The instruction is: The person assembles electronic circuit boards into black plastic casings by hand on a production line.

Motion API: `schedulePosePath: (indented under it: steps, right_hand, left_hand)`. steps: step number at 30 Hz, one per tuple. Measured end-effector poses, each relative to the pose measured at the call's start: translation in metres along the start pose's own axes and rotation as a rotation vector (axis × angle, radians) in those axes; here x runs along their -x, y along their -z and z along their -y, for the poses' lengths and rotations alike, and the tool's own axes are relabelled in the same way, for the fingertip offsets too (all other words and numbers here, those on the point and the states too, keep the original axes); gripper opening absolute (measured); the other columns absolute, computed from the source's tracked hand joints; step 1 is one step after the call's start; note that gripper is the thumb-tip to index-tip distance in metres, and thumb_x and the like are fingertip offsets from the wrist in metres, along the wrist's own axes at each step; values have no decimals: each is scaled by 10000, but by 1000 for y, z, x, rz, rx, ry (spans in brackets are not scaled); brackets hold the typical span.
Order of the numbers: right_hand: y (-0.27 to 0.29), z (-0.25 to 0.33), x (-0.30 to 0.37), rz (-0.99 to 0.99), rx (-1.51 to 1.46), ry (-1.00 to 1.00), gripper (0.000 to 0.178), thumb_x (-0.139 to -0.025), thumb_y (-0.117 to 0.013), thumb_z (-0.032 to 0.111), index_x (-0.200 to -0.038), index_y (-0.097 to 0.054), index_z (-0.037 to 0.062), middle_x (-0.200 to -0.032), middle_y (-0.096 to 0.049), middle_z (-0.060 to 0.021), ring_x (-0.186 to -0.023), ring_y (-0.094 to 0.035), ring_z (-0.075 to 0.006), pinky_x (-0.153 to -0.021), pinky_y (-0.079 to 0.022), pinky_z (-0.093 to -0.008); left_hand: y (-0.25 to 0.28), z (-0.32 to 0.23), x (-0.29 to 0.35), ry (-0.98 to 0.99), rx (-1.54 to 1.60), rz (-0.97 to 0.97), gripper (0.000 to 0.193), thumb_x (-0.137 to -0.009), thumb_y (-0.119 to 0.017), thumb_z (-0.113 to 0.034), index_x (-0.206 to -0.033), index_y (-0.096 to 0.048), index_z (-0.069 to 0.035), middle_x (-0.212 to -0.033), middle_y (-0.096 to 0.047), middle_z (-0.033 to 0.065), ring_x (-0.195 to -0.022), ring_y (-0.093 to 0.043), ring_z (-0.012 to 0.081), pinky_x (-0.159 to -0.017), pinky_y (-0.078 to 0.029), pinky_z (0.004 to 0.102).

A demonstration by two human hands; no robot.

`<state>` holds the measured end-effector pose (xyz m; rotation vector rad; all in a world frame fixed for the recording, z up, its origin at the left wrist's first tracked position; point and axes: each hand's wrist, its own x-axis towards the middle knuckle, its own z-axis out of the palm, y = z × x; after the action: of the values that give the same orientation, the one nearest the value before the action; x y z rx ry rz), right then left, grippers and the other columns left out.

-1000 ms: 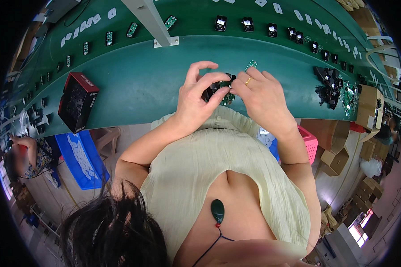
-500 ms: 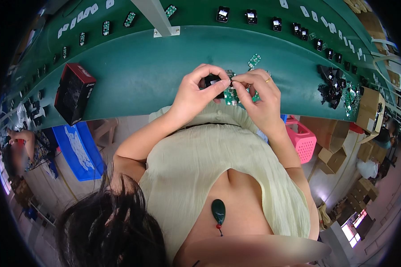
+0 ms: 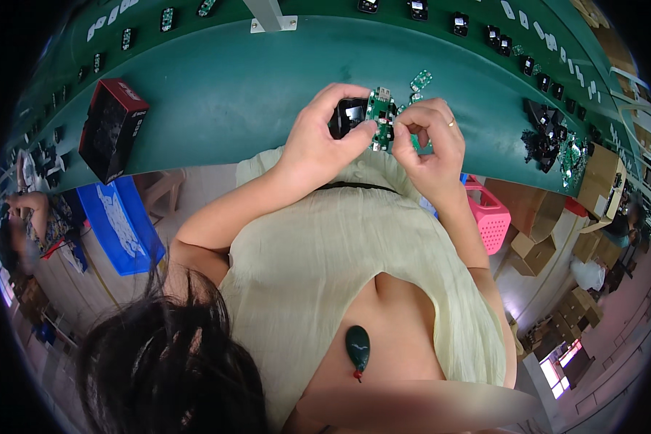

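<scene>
My left hand [image 3: 324, 137] is curled around a black plastic housing [image 3: 350, 116] with a glossy, pale-reflecting face. Along the housing's right side stands a green circuit board [image 3: 380, 103] with a metal port at its top end, and my left thumb presses on its lower part. At the board's right edge, the fingertips of my right hand [image 3: 434, 141] are pinched together; whatever is between them is too small to make out. Under and behind my right hand lie more green boards, one of them a small loose board [image 3: 421, 79] on the green table mat [image 3: 246, 94].
A black and red box [image 3: 113, 130] stands at the table's left. To the right are a pile of black parts [image 3: 546, 130], a heap of green boards [image 3: 573, 160] and a cardboard box [image 3: 600, 177]. A metal post [image 3: 269, 14] rises at the back. Below are a blue tray [image 3: 123, 228] and pink stool [image 3: 490, 220].
My right hand has drawn slightly right, away from my left fingertips, and the board now shows more fully. The whole view has shifted a little.
</scene>
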<state>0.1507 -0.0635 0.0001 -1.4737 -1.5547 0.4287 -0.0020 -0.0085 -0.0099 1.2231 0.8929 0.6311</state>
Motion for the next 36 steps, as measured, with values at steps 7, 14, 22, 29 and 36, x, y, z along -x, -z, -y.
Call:
schedulePosePath:
  steps: [7, 14, 22, 29, 36]
  right_hand:
    - [-1, 2, -1, 11, 31, 124, 172, -653, -615, -73, -775, -543, 24, -731, -546, -55, -527, -436, -91, -429, -328, -203]
    - [-4, 4, -3, -6, 21, 141, 181, -644, -619, -88, -769, -541, 18, -720, -545, -54, -508, -434, -91, -420, -336, -201]
    - [-9, 5, -3, -43, 122, 168, 242, -567, -631, -87, -743, -512, 28, -688, -532, -69, -594, -531, -212, -493, -435, -286]
    - [-15, -2, -1, -88, 111, 203, 248, -567, -621, -94, -758, -521, 28, -690, -533, -77, -607, -531, -231, -508, -428, -306]
    - [-16, -12, -1, -62, 41, 254, 232, -629, -643, -60, -817, -533, 20, -720, -538, -78, -627, -531, -215, -513, -436, -286]
  left_hand:
    - [0, -4, 1, -220, -149, -55, 275, -696, -615, -46, -955, -526, -29, -843, -508, 90, -692, -530, 202, -619, -450, 287]
    - [0, -6, 1, -321, -235, -70, 288, -678, -621, -44, -948, -523, -26, -871, -520, 100, -717, -538, 238, -638, -453, 304]
    - [0, -7, 1, -326, -234, -78, 282, -697, -617, -49, -962, -524, -23, -878, -518, 102, -724, -542, 232, -640, -453, 302]
    - [-2, -2, 2, -353, -191, -89, 263, -724, -598, -43, -975, -525, -17, -861, -492, 106, -693, -519, 216, -601, -438, 296]
    - [0, 2, 3, -357, -174, -96, 245, -762, -581, -49, -997, -519, -19, -879, -484, 91, -715, -518, 183, -597, -435, 287]
